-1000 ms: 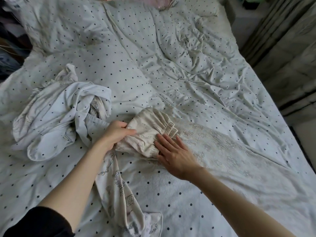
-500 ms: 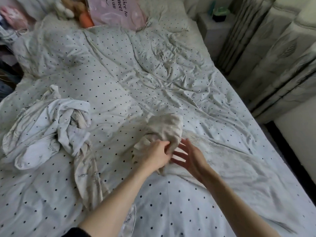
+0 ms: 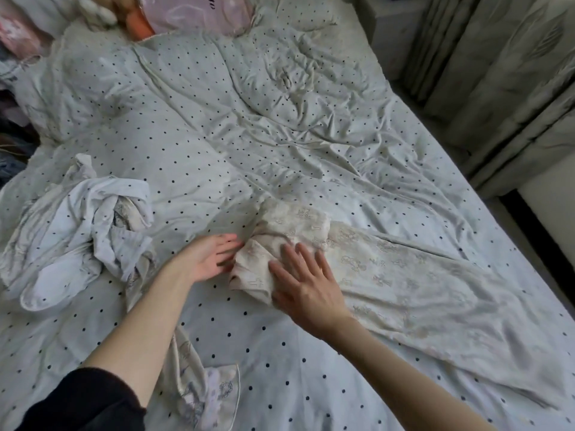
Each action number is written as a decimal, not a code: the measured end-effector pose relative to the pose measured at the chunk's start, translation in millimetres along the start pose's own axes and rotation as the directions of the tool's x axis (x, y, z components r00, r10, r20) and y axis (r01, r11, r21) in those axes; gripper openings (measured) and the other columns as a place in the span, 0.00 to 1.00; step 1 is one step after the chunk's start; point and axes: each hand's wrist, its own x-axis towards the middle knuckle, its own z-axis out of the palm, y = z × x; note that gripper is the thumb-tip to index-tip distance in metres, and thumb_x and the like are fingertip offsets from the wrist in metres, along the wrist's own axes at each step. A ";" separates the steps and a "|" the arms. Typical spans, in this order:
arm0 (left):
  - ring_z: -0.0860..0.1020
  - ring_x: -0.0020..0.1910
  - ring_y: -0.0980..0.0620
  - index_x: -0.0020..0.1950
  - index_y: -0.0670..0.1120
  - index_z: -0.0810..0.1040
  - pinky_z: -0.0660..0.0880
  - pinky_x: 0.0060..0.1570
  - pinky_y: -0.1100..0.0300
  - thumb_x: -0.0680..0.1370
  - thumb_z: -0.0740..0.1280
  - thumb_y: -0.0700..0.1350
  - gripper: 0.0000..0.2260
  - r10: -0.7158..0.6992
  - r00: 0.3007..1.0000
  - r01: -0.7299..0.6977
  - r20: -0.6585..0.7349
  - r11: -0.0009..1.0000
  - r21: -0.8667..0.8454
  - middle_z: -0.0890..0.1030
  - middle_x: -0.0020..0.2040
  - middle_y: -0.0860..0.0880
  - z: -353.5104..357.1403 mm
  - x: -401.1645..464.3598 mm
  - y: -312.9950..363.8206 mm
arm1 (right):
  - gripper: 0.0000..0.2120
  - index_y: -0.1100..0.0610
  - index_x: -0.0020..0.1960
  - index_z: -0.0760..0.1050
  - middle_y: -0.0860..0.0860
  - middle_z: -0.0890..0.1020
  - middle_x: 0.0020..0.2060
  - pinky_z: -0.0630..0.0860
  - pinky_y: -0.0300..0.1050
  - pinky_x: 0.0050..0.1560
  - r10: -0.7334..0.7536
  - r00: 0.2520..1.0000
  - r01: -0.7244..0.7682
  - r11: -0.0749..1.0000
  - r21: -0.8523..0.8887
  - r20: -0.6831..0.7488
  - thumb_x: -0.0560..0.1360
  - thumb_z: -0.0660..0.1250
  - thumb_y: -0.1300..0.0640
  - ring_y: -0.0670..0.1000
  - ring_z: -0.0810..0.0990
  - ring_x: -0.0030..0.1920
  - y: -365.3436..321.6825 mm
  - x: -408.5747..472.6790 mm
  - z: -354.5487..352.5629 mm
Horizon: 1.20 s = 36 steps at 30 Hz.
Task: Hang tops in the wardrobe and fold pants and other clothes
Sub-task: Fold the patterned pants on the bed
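Note:
Cream printed pants lie stretched across the polka-dot bed, their near end bunched into a lump at the centre. My right hand rests flat on the lump's lower part, fingers spread. Just to its left, my left hand is open, palm turned up, fingertips touching the lump's edge. A crumpled heap of white dotted clothes sits at the left. A strip of printed cloth trails from that heap toward the bed's near edge, under my left forearm.
A pink pillow and soft toys lie at the head of the bed. Pale curtains hang along the right side, with a dark floor strip below them. Dark clutter sits off the bed's left edge.
My left hand has let go of the bunched pants end and opened beside it. My right hand has come down flat onto the lump. The camera view has shifted.

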 end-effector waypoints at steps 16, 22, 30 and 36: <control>0.82 0.43 0.51 0.47 0.46 0.81 0.76 0.41 0.59 0.69 0.73 0.35 0.10 0.200 0.980 -0.185 -0.007 0.918 0.350 0.84 0.43 0.48 38.0 -19.7 19.4 | 0.25 0.50 0.75 0.58 0.51 0.54 0.76 0.47 0.46 0.74 0.098 0.984 -0.142 0.939 0.313 0.150 0.80 0.58 0.47 0.52 0.50 0.76 35.8 -4.8 -1.5; 0.80 0.43 0.54 0.52 0.48 0.76 0.75 0.40 0.62 0.68 0.75 0.36 0.16 0.368 0.923 -0.378 0.114 0.808 0.451 0.81 0.45 0.50 110.2 -58.8 34.9 | 0.14 0.54 0.63 0.75 0.49 0.79 0.61 0.73 0.39 0.59 0.592 0.780 -0.424 0.264 0.867 0.201 0.80 0.59 0.54 0.46 0.77 0.60 68.6 -37.7 -48.4; 0.79 0.40 0.53 0.59 0.42 0.76 0.78 0.39 0.62 0.75 0.69 0.40 0.13 0.304 0.918 -0.394 0.254 0.767 0.506 0.80 0.45 0.48 195.8 -53.5 -17.5 | 0.19 0.52 0.64 0.74 0.51 0.80 0.58 0.73 0.52 0.61 0.529 0.739 -0.373 -0.194 0.907 0.417 0.78 0.59 0.43 0.51 0.78 0.60 110.9 -64.0 -75.9; 0.76 0.51 0.47 0.61 0.41 0.76 0.73 0.50 0.55 0.79 0.63 0.41 0.12 0.206 0.974 -0.143 -0.098 0.885 0.442 0.78 0.53 0.44 152.2 -16.5 -21.9 | 0.17 0.57 0.66 0.71 0.57 0.78 0.60 0.73 0.54 0.62 0.711 0.618 -0.554 0.091 0.827 0.336 0.77 0.60 0.64 0.53 0.78 0.57 124.2 -64.2 -57.5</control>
